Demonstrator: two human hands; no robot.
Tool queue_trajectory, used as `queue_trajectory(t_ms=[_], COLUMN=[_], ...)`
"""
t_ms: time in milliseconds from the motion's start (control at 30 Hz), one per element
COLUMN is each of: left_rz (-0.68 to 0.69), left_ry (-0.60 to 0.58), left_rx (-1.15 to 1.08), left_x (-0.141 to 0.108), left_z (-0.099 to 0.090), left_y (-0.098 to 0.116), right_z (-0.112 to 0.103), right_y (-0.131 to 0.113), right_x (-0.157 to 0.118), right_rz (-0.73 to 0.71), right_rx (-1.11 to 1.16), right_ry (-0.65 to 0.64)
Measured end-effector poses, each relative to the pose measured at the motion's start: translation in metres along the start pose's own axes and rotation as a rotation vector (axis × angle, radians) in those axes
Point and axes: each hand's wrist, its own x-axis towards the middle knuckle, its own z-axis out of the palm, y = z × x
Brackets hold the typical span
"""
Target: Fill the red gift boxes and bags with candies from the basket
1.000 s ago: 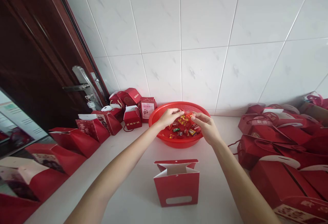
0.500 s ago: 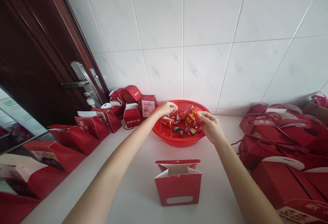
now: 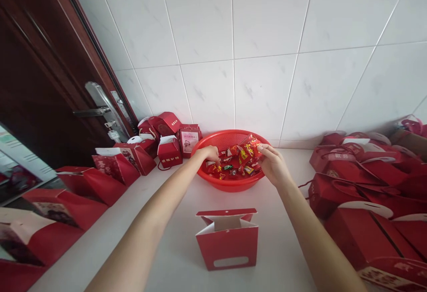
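A red plastic basket (image 3: pixel 230 188) by the tiled wall holds several wrapped candies (image 3: pixel 230 167). My right hand (image 3: pixel 273 164), at the basket's right rim, pinches a red candy packet (image 3: pixel 249 149) with yellow print and holds it above the others. Over the left side of the basket, my left hand (image 3: pixel 209 153) points down with its fingers closed on a red-and-gold candy packet (image 3: pixel 213 167); its fingertips are partly hidden. A red paper gift box (image 3: pixel 230 244) stands upright on the table between my forearms, its top open towards me.
Several red gift boxes (image 3: pixel 96 185) stand in a row along the table's left edge, with more (image 3: pixel 169 152) beside the wall. Red boxes are heaped (image 3: pixel 363 225) on the right. A dark door (image 3: pixel 36 60) with a metal handle (image 3: pixel 103 109) is at the left.
My left hand has lowered into the basket's left side and closed at a candy packet there. My right hand still holds its packet, now lifted a little clearer of the others. The view has shifted slightly.
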Motion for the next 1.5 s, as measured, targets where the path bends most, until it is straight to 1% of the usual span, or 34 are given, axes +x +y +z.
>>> queue_trajectory(t_ms=[133,267,367,500,567,733,900,1000,1067,1200,1267,1367,1433,1500], left_rz=[0.012,0.094,0.145,0.165,0.172,0.208,0.2,0.175,0.153,0.14,0.165,0.233,0.293,0.361], left_ry=[-0.006,-0.024,-0.076,-0.148,-0.165,-0.151,-0.092,-0.052,-0.037,-0.03,-0.005,0.082,0.157,0.219], left_rx=[0.077,0.128,0.197,0.326,0.385,0.488,0.494,0.443,0.383,0.173,0.027,-0.21,-0.365,-0.505], left_x=[-0.005,-0.007,-0.007,-0.007,-0.007,-0.011,-0.01,-0.007,-0.007,-0.013,-0.021,-0.037,-0.051,-0.065], left_z=[0.002,-0.001,-0.001,0.008,0.015,0.023,0.034,0.039,0.039,0.025,0.014,0.001,-0.004,-0.005], left_y=[0.006,0.017,0.029,0.047,0.053,0.059,0.059,0.061,0.062,0.059,0.055,0.046,0.04,0.037], right_z=[-0.001,-0.001,0.0,0.002,0.002,0.001,0.002,0.003,0.004,0.005,0.005,0.004,0.004,0.005], right_y=[0.001,0.002,0.001,-0.001,-0.001,0.001,0.0,-0.001,-0.001,0.0,0.001,0.003,0.003,0.004], right_x=[0.001,0.0,0.0,-0.001,-0.001,-0.001,-0.001,-0.001,-0.002,-0.001,0.0,0.001,0.001,0.001], right_rz=[-0.006,-0.004,-0.001,0.001,-0.001,-0.006,0.01,0.012,0.011,0.006,0.0,-0.014,-0.019,-0.02], right_rx=[0.032,0.05,0.054,0.045,0.04,0.045,0.06,0.065,0.07,0.071,0.067,0.066,0.066,0.061], right_ry=[0.007,0.003,0.0,-0.001,-0.003,-0.007,0.001,0.009,0.015,0.017,0.021,0.037,0.048,0.053])
